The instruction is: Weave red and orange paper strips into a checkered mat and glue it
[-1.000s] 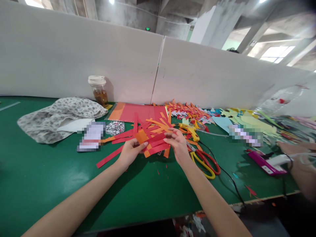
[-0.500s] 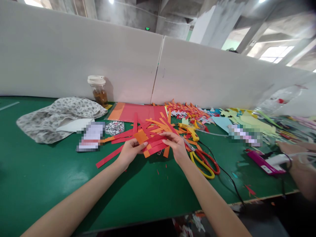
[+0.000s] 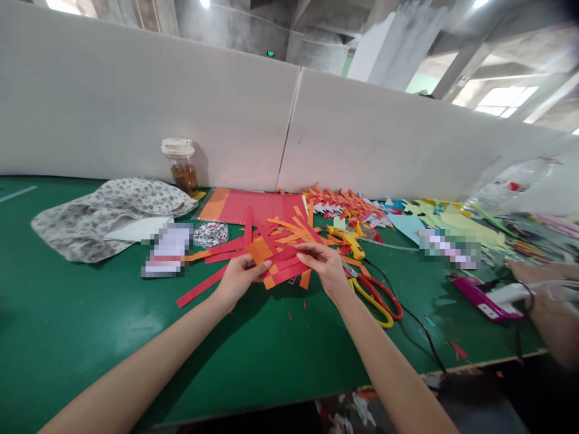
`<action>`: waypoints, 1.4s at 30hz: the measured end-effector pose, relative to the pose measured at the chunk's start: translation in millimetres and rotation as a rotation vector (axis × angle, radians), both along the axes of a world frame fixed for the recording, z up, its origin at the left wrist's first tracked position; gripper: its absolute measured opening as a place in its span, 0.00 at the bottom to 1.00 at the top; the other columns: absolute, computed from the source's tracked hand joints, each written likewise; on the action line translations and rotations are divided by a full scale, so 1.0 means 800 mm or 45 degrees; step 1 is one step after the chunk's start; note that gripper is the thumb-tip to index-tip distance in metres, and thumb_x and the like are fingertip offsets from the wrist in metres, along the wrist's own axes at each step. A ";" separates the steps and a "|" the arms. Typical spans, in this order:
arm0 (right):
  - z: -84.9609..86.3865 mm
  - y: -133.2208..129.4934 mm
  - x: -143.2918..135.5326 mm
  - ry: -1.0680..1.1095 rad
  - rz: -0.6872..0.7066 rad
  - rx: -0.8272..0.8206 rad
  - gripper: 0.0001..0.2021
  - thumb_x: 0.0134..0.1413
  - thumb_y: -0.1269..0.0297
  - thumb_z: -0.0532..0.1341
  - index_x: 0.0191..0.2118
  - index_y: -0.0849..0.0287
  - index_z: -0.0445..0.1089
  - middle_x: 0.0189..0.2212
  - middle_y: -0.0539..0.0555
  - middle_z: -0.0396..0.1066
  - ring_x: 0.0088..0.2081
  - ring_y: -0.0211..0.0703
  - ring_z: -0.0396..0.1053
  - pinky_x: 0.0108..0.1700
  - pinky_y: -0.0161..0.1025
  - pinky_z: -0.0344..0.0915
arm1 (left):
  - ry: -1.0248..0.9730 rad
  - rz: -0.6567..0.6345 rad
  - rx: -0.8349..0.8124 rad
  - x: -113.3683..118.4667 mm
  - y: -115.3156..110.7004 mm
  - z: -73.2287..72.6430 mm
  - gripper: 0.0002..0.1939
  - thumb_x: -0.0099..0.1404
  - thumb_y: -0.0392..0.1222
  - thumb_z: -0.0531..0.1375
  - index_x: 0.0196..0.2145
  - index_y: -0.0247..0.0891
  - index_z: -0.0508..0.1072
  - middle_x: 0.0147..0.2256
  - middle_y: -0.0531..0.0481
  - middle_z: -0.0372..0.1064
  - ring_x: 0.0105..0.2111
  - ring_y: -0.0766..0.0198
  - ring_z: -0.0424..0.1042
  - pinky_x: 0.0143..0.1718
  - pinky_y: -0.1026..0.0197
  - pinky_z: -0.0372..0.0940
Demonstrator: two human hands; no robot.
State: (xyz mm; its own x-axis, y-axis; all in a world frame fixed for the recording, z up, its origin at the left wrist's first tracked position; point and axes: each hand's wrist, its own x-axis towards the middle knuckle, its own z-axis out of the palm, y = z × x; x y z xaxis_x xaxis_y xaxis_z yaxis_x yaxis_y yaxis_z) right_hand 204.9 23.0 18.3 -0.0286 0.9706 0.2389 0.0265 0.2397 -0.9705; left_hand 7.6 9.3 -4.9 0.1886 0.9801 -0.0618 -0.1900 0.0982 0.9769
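Red and orange paper strips, crossed over each other in a small woven piece, are held up between both hands above the green table. My left hand pinches its left side, thumb on top, near an orange part. At its right edge, my right hand grips the red strips between thumb and fingers. Behind and under the piece lies a loose pile of red and orange strips. Scissors with red and yellow handles rest beside my right forearm.
A yellow glue gun with a black cord lies right of the pile. Farther back are a lidded cup, patterned cloth and folded paper shapes. At right, another person's hand is near a purple device.
My right hand has shifted very slightly at the right edge of the woven piece. Otherwise the view is nearly the same.
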 end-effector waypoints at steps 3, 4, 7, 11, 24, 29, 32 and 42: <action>0.002 0.002 0.001 -0.042 0.002 0.002 0.09 0.37 0.65 0.69 0.31 0.53 0.77 0.31 0.51 0.77 0.35 0.42 0.72 0.39 0.39 0.67 | -0.009 -0.001 0.000 -0.001 0.000 -0.001 0.15 0.50 0.50 0.67 0.31 0.35 0.74 0.31 0.49 0.76 0.28 0.65 0.73 0.30 0.65 0.67; 0.003 0.002 0.001 -0.052 -0.001 -0.001 0.09 0.37 0.65 0.69 0.31 0.53 0.77 0.31 0.51 0.77 0.35 0.41 0.72 0.39 0.39 0.67 | -0.003 0.002 0.004 -0.001 0.000 -0.001 0.15 0.51 0.50 0.67 0.31 0.35 0.74 0.31 0.48 0.76 0.28 0.65 0.73 0.30 0.65 0.68; 0.003 0.003 0.002 -0.065 -0.004 -0.006 0.09 0.37 0.64 0.69 0.31 0.53 0.78 0.31 0.50 0.77 0.34 0.41 0.72 0.38 0.39 0.68 | 0.003 0.000 0.011 -0.002 0.002 -0.003 0.16 0.51 0.50 0.66 0.32 0.35 0.75 0.32 0.47 0.76 0.30 0.64 0.74 0.31 0.64 0.68; 0.004 0.002 0.002 -0.045 -0.005 0.005 0.08 0.37 0.65 0.69 0.30 0.53 0.78 0.30 0.50 0.77 0.34 0.42 0.73 0.38 0.38 0.68 | -0.014 -0.021 0.017 -0.001 0.003 -0.004 0.19 0.51 0.49 0.66 0.37 0.34 0.75 0.34 0.45 0.76 0.32 0.61 0.74 0.32 0.63 0.69; 0.003 0.002 0.001 -0.058 -0.104 0.047 0.11 0.37 0.62 0.69 0.31 0.56 0.74 0.25 0.50 0.74 0.30 0.40 0.71 0.34 0.37 0.65 | 0.009 -0.056 0.052 0.000 0.001 -0.003 0.19 0.53 0.50 0.65 0.39 0.35 0.75 0.36 0.44 0.76 0.33 0.60 0.75 0.33 0.61 0.70; 0.002 0.002 0.002 -0.015 -0.133 -0.024 0.12 0.41 0.59 0.67 0.34 0.57 0.72 0.23 0.49 0.72 0.28 0.41 0.69 0.32 0.37 0.63 | 0.025 -0.043 0.043 0.000 0.002 -0.004 0.19 0.52 0.51 0.65 0.37 0.35 0.75 0.35 0.45 0.77 0.32 0.60 0.75 0.32 0.62 0.69; 0.004 0.001 -0.001 0.012 -0.120 -0.049 0.15 0.41 0.57 0.67 0.36 0.57 0.71 0.23 0.49 0.72 0.27 0.41 0.69 0.33 0.38 0.64 | 0.037 -0.026 0.041 -0.001 0.003 -0.005 0.19 0.51 0.51 0.66 0.37 0.35 0.75 0.35 0.45 0.77 0.33 0.60 0.75 0.31 0.62 0.69; 0.002 0.003 0.003 -0.022 -0.108 -0.032 0.21 0.32 0.63 0.70 0.38 0.57 0.70 0.28 0.51 0.73 0.31 0.42 0.70 0.37 0.40 0.65 | 0.049 -0.012 0.057 -0.003 0.004 -0.006 0.20 0.52 0.51 0.65 0.38 0.35 0.75 0.35 0.44 0.76 0.33 0.61 0.75 0.32 0.63 0.68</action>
State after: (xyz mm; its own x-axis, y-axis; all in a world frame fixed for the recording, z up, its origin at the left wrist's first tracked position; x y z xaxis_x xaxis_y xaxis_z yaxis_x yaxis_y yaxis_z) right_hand 207.0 25.4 20.2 0.0500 0.9754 0.2148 0.0625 0.2115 -0.9754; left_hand 5.0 12.3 -9.4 0.1960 0.9803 -0.0249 -0.1517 0.0554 0.9869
